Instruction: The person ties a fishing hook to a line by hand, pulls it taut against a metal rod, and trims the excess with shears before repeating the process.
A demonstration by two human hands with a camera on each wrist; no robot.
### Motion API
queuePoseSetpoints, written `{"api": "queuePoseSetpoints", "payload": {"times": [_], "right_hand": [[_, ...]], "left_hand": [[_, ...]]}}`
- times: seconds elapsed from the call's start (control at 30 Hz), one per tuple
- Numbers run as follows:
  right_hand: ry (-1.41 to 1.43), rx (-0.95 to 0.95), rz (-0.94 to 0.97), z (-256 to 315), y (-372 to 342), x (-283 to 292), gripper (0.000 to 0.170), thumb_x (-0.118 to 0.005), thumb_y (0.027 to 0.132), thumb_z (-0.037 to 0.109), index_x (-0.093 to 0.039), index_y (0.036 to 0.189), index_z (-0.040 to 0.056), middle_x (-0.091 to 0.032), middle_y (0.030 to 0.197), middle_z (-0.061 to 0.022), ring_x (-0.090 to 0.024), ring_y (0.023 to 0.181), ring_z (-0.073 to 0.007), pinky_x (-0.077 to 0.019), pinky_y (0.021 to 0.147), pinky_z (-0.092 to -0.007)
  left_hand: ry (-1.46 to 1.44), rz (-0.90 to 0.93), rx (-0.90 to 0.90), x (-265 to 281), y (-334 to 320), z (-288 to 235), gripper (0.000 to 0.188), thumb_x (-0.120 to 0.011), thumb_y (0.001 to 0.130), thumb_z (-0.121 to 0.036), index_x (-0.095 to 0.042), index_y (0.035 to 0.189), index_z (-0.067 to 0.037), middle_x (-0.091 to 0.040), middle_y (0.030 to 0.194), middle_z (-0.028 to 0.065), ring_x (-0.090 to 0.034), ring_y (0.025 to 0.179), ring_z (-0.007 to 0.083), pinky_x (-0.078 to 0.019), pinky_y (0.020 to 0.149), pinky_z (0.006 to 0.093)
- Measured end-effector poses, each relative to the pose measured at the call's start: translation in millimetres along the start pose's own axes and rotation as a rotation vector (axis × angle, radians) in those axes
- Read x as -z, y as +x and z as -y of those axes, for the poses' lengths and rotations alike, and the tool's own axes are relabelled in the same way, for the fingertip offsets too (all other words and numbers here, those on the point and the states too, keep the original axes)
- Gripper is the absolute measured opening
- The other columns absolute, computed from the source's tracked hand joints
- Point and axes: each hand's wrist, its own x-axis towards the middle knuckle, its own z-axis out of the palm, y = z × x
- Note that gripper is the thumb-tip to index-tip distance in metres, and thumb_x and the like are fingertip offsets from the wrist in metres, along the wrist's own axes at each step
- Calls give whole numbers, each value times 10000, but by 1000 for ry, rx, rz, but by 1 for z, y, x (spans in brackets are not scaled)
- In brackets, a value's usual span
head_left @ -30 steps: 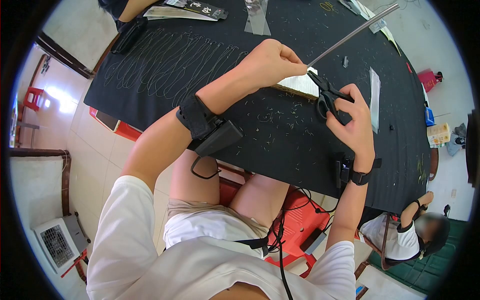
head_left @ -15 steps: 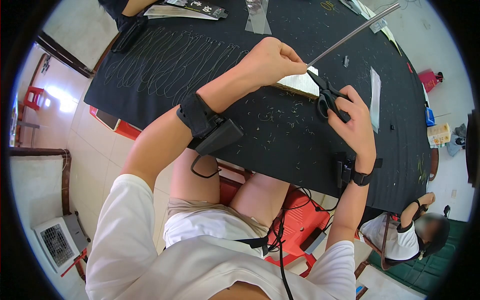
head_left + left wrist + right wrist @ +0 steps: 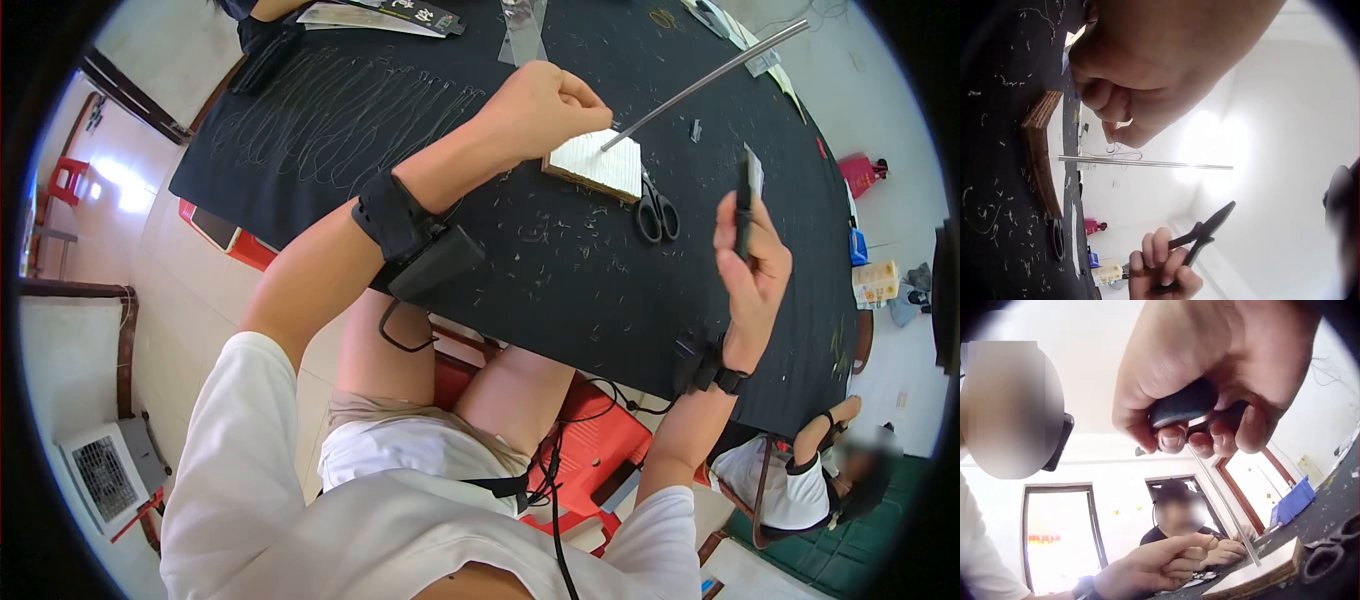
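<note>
My left hand point(image 3: 545, 108) is raised beside a white-topped block point(image 3: 600, 168), thumb and forefinger pinched together. A tiny thin loop of cord point(image 3: 1110, 149) shows at those fingertips in the left wrist view. From the block rises a slim metal rod point(image 3: 705, 88). To the right, my right hand point(image 3: 758, 268) grips black pliers point(image 3: 1209, 224) above the table, their pointed nose angled up. Black-handled scissors point(image 3: 656, 216) lie against the block's right edge, blades partly hidden by it.
Many thin cord loops point(image 3: 330, 120) lie in a row on the black tablecloth at left. Small clippings point(image 3: 535, 232) are scattered around the block. Another person sits across the table point(image 3: 1175, 509); one more is at lower right point(image 3: 790, 480).
My right hand has let go of the scissors, which now lie beside the block, and has moved right and taken hold of the pliers. My left hand has shifted slightly up and left.
</note>
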Motion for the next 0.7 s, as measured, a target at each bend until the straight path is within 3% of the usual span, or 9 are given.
{"api": "queuePoseSetpoints", "payload": {"times": [0.1,0.17,0.23,0.3,0.4,0.7], "right_hand": [[-21,-21,-101,-10,5,7,207,-617,674,131,-515,702,-47,-476,930,-97,-403,747,-120,-288,620,-208],[-49,-19,-33,-14,9,14,200,-617,671,130,-522,695,-44,-474,903,-75,-408,722,-117,-290,613,-203],[-21,-41,173,-17,14,13,186,-628,659,119,-514,668,-28,-466,865,-47,-404,701,-112,-300,599,-213],[-132,-87,120,-13,15,0,171,-636,623,104,-511,647,-11,-454,809,-46,-432,692,-137,-329,602,-246],[-519,21,104,-13,16,-12,154,-625,571,102,-524,634,4,-443,755,-87,-485,698,-217,-379,633,-290],[-572,3,121,-13,17,-19,161,-624,567,127,-529,618,6,-447,740,-79,-485,693,-212,-381,623,-303]], "left_hand": [[-54,38,-36,-9,-5,-4,294,-645,756,-202,-635,925,38,-558,607,20,-469,545,62,-329,485,182],[-29,93,-13,-11,-6,-5,294,-642,759,-207,-636,922,37,-555,604,19,-462,537,59,-320,480,182],[-1,128,8,-11,-6,-7,294,-640,762,-212,-636,919,36,-551,601,17,-454,529,55,-312,475,182],[-42,142,38,-11,-6,-7,298,-641,760,-225,-639,908,34,-547,599,22,-444,516,52,-302,468,184],[-24,112,37,-12,-6,-3,309,-648,754,-233,-641,903,36,-552,610,31,-448,518,56,-304,465,186],[-7,69,24,-10,-8,-3,325,-650,733,-237,-643,885,51,-578,643,65,-485,543,85,-339,479,198]]}}
